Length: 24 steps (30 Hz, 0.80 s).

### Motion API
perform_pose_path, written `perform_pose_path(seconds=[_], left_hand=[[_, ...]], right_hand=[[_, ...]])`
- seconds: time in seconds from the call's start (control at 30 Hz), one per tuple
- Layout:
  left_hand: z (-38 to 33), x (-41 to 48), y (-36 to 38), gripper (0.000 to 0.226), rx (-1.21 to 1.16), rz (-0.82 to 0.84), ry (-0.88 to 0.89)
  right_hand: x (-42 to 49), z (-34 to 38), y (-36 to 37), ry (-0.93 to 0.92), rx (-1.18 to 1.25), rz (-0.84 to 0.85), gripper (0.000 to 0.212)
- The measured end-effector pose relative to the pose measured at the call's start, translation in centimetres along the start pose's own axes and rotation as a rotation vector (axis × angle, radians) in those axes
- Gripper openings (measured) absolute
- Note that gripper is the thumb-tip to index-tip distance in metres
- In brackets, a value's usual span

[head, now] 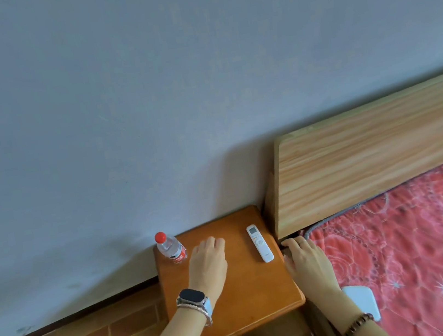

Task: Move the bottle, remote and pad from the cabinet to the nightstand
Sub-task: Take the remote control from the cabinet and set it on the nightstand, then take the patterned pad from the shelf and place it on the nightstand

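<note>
On nightstand (243, 302): bottle (171, 248) upright at 10 o'clock corner, near wall (146, 92); remote (259, 243) flat along 2 o'clock edge. Between them, left hand (208, 262) over the top. Right hand (307, 262) at 3 o'clock edge, between nightstand and bed (426, 238). Headboard (371, 157) behind bed, against wall. Pad (362, 300) on bed, at 4 o'clock from nightstand, partly under right forearm.
</note>
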<state>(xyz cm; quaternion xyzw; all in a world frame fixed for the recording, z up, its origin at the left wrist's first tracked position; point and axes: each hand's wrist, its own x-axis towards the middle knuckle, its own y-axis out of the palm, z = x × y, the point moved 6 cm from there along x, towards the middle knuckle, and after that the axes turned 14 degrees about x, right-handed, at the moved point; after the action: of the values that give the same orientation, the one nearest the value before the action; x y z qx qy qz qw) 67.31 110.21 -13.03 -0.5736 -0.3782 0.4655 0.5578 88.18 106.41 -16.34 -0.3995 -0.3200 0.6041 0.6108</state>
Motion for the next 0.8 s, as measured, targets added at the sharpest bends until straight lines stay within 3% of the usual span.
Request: perform_pose_path(seconds=[0.43,0.8], left_hand=[[2.5,-2.3,-5.6,0.035,0.026,-0.109,0.032],[6.4,-0.3,-6.4,0.033,0.064,-0.177,0.348]], right_hand=[[-2.6,5.9,-5.1,-0.013,0.045,-0.049,0.031],[-5.3,11.1,-5.4,0.21,0.013,-0.182,0.032]])
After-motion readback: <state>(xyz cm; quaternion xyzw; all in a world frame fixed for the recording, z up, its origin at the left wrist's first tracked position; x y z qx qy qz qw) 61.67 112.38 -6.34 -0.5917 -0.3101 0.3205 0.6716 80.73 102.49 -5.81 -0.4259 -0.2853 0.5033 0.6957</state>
